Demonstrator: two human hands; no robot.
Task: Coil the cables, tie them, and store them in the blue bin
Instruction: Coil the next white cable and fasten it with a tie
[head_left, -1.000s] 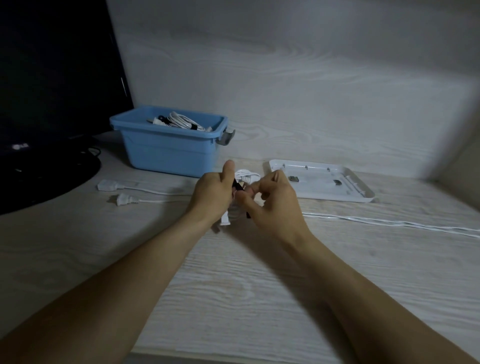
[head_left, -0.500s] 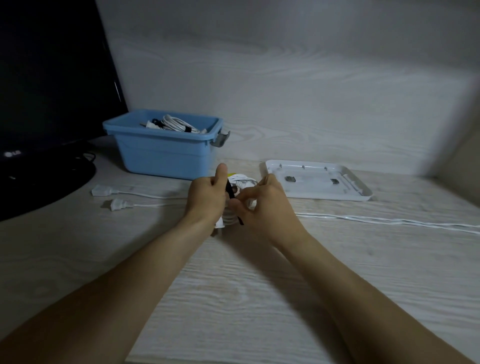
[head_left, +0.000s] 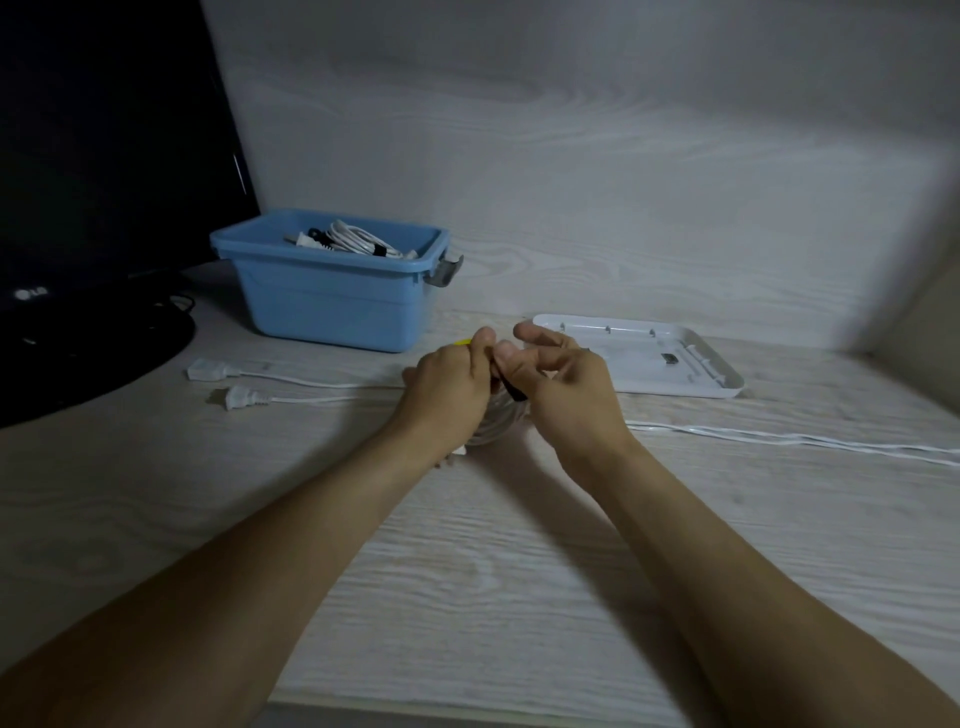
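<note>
Since a second ago both hands have drawn closer together over the coil, and a yellow edge now shows by the left thumb; the left hand (head_left: 447, 387) curls its fingers round the white coiled cable (head_left: 496, 423), held just above the bench (head_left: 467, 571); the right hand (head_left: 563, 387) pinches a black tie (head_left: 511, 389) between thumb and forefinger, its other fingers loosely spread; the blue bin (head_left: 332, 299), at ten o'clock of the hands, holds tied cables; a loose white cable (head_left: 779, 439) trails off toward three o'clock.

A home desk nook: monitor (head_left: 104, 182) on pale wood-grain desk (head_left: 467, 571).
</note>
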